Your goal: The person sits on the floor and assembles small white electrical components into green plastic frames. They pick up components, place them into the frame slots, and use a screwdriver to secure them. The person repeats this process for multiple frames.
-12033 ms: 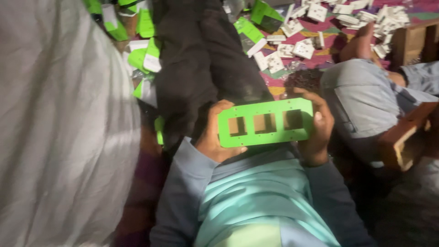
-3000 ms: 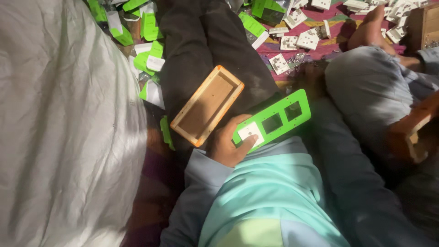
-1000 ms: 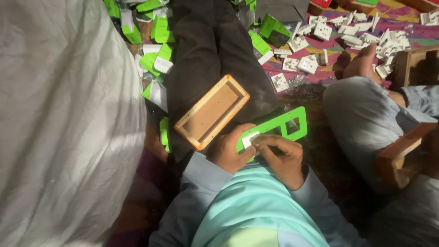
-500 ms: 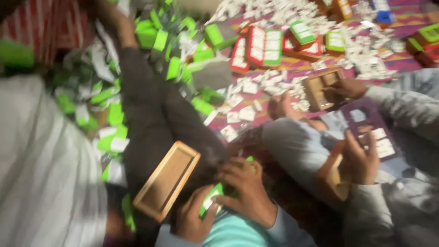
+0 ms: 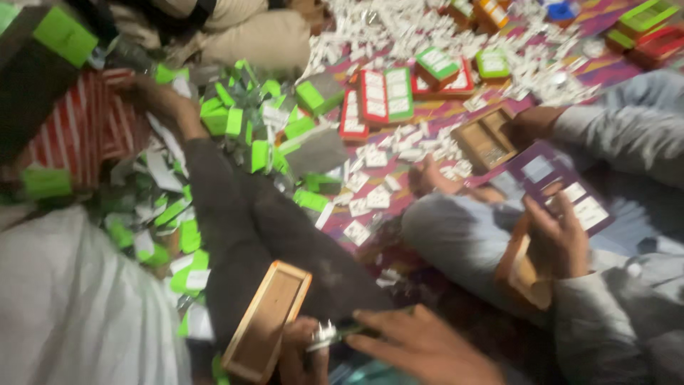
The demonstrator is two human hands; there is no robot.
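At the bottom edge, my left hand (image 5: 303,354) pinches a small white piece (image 5: 322,335) against a thin green frame (image 5: 354,330), of which only a dark sliver shows between my hands. My right hand (image 5: 422,346) lies over the frame's other end with its fingers stretched to the left. A shallow wooden tray (image 5: 267,322) rests tilted on a dark trouser leg (image 5: 242,228), just left of my left hand. The picture is blurred.
Green and white pieces (image 5: 235,128) are heaped on the patterned mat. Red and green flat boxes (image 5: 385,96) lie further back. At right, a person in grey sleeves holds a purple frame (image 5: 556,185) beside another wooden tray (image 5: 488,141). Someone else's hand (image 5: 167,100) reaches in at upper left.
The view has swung up, so my hands sit at the bottom edge and more of the mat and the people show. My hands stay together on the frame by the tray.
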